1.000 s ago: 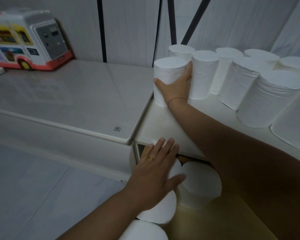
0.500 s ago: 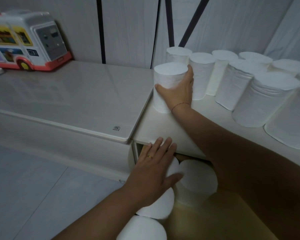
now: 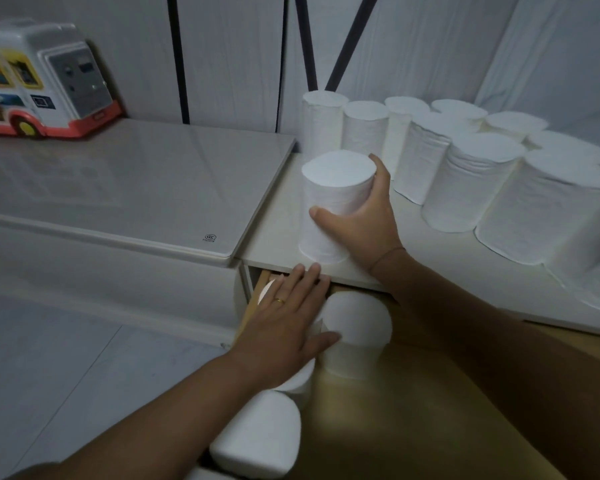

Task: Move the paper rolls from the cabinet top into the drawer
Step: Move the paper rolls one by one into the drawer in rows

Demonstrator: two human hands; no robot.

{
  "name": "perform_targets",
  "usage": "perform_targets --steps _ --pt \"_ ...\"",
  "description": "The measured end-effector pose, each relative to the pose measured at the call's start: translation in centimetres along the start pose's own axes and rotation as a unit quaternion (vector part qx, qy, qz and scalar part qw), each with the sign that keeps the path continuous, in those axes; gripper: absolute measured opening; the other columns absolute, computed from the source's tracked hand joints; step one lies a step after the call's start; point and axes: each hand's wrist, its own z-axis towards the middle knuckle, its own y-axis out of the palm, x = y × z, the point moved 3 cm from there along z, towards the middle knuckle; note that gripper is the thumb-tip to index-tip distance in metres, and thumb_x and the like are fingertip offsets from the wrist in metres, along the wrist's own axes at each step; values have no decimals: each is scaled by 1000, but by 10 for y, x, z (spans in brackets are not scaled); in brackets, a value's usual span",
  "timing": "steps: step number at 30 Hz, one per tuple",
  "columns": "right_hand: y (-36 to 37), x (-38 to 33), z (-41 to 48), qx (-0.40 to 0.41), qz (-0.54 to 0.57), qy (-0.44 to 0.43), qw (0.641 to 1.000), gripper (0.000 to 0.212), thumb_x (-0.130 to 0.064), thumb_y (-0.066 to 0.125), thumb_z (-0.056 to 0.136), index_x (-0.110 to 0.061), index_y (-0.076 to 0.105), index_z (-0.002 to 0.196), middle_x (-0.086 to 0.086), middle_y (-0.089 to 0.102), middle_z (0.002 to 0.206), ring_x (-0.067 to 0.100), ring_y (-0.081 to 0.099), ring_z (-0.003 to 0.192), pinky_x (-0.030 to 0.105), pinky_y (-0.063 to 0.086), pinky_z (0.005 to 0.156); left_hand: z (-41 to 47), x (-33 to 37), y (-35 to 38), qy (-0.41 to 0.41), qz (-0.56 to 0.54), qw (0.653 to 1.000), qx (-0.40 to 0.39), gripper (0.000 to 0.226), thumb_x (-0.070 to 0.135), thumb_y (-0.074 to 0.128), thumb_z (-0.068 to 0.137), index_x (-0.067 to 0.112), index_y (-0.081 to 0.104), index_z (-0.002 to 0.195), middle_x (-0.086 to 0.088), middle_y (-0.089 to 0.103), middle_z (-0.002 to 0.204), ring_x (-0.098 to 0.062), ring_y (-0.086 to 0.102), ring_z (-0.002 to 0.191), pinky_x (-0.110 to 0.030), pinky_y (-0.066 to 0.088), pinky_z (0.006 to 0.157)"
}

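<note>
Several white paper rolls (image 3: 471, 181) stand on the white cabinet top (image 3: 278, 233) at the right. My right hand (image 3: 357, 226) grips one upright paper roll (image 3: 333, 188) near the cabinet top's front edge. Below it the wooden drawer (image 3: 413, 410) is pulled out and holds several rolls, among them one upright roll (image 3: 357, 327) and another roll (image 3: 260, 434) nearer to me. My left hand (image 3: 288, 323) lies flat, fingers spread, on top of a roll at the drawer's left side, mostly covering it.
A lower grey-topped cabinet (image 3: 136, 181) adjoins on the left, with a toy bus (image 3: 39, 84) at its back. Grey wall panels with dark strips stand behind. Pale floor (image 3: 49, 368) lies at the lower left.
My right hand has drawn the gripped roll from the back row toward the cabinet's front edge. My left hand has stayed on the rolls in the drawer.
</note>
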Motion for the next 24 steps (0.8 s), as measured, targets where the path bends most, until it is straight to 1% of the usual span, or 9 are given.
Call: perform_targets --steps 6,9,14,16,17,20,21,23,24 --pt "-42 -2 -35 4 7 3 1000 103 -25 83 64 -18 17 143 0 31 145 15 32 132 36 31 112 -9 14 10 16 9 999 -46 80 71 4 83 29 -5 150 7 -23 154 -9 -29 139 -29 -18 114" --pt "-63 -1 -50 5 9 8 1000 103 -26 83 65 -19 17 144 -1 32 144 15 34 130 38 36 109 -12 14 13 14 16 998 -65 81 71 1 81 29 -5 150 7 -20 154 -11 -23 142 -31 -16 115" --pt "-97 2 -79 -10 34 5 999 109 -20 84 64 -26 10 145 -11 28 140 9 34 127 32 39 104 -14 14 15 18 28 996 -80 84 74 -1 79 29 -1 150 9 -13 155 -10 -18 143 -32 -14 115" --pt "-111 4 -91 -23 38 2 999 113 -18 84 63 -28 8 145 -11 27 143 8 36 126 31 42 101 -14 14 16 15 36 996 -81 84 73 -2 78 29 -1 150 10 -13 155 -9 -18 143 -30 -14 114" --pt "-117 5 -97 -31 36 -1 999 113 -17 85 62 -29 8 145 -13 29 141 5 39 123 30 44 99 -14 14 16 12 36 996 -81 84 73 -1 77 30 -2 149 10 -13 155 -8 -18 142 -30 -15 113" --pt "-135 12 -114 -50 21 -2 999 113 -15 85 60 -33 11 143 -36 33 128 -10 42 117 23 49 95 -14 15 16 8 31 996 -81 80 70 6 80 29 -1 150 9 -11 157 -8 -16 143 -30 -14 113" --pt "-139 16 -119 -51 17 2 999 114 -14 85 58 -33 11 142 -34 33 130 -9 42 118 25 49 96 -14 16 16 8 30 996 -81 78 68 10 83 29 0 150 7 -10 157 -9 -15 144 -30 -13 114" --pt "-148 25 -130 -50 1 6 999 113 -16 85 55 -31 13 141 -14 33 139 3 42 124 35 48 99 -14 17 15 7 31 996 -80 74 64 19 88 27 2 150 6 -8 158 -11 -13 145 -31 -12 115" --pt "-151 30 -135 -49 -14 3 999 113 -16 86 55 -28 14 141 -7 32 141 9 41 125 38 48 98 -14 17 14 6 31 996 -79 73 62 22 90 27 2 150 5 -7 158 -11 -12 145 -31 -11 115"
